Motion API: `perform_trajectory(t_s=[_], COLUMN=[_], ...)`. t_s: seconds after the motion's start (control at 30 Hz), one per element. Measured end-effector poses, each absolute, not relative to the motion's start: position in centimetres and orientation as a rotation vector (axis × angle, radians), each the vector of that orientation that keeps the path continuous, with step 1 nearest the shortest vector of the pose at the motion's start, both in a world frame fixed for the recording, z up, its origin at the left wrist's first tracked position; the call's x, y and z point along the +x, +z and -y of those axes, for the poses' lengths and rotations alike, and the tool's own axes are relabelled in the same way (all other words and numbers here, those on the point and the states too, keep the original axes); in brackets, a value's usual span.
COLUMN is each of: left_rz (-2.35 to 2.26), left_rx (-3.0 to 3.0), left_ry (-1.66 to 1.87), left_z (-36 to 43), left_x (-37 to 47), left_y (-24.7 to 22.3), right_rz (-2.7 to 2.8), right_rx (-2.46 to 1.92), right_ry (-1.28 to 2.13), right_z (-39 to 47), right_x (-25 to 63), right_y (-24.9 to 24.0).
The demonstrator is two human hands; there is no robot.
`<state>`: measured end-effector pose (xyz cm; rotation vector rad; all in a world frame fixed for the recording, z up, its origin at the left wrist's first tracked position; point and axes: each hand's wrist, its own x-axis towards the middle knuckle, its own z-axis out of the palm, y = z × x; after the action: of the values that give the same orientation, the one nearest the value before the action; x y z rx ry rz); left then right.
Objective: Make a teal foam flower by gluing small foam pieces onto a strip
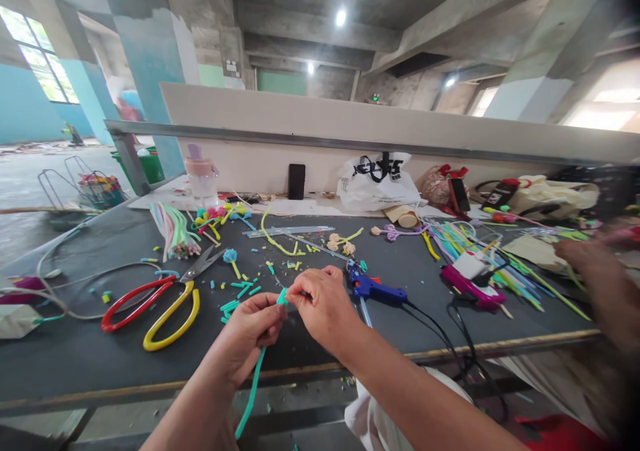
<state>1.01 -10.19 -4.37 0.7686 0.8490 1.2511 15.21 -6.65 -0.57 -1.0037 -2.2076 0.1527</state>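
Over the table (75, 364)'s near side, your green stem (256, 384) is pinched at its top by left hand (255, 324) and right hand (323, 304): shaping, it seems. Next calls for steady left fingers. Scissors (189, 280) left, glue gun (383, 291) right.

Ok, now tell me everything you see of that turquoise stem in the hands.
The turquoise stem is slim and looks soft, perhaps a fuzzy pipe cleaner. Its upper end forms a small bunch pinched between the left hand and right hand. The rest hangs below the left hand, slightly curved, in front of the table edge.
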Motion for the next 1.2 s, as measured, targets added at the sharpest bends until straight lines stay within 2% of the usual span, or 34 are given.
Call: perform_trajectory(t_s=[0.23, 0.7, 1.2], left_rz=[-0.896, -0.895, -0.921], left_rx=[0.806, 0.745, 0.803], left_ry=[1.252, 1.265, 1.273], left_z=[10.4, 10.6, 10.6], left_x=[1.3, 1.3, 1.8], left_y=[-4.3, -3.8, -3.9], right_rz=[2.208, 2.115, 2.154], right_rx=[-0.985, -0.990, -0.997], right_ry=[0.190, 0.682, 0.643], right_z=[6.6, 6.2, 6.6], right_x=[15.2, 15.7, 15.5], right_y=[-0.6, -0.4, 0.0])
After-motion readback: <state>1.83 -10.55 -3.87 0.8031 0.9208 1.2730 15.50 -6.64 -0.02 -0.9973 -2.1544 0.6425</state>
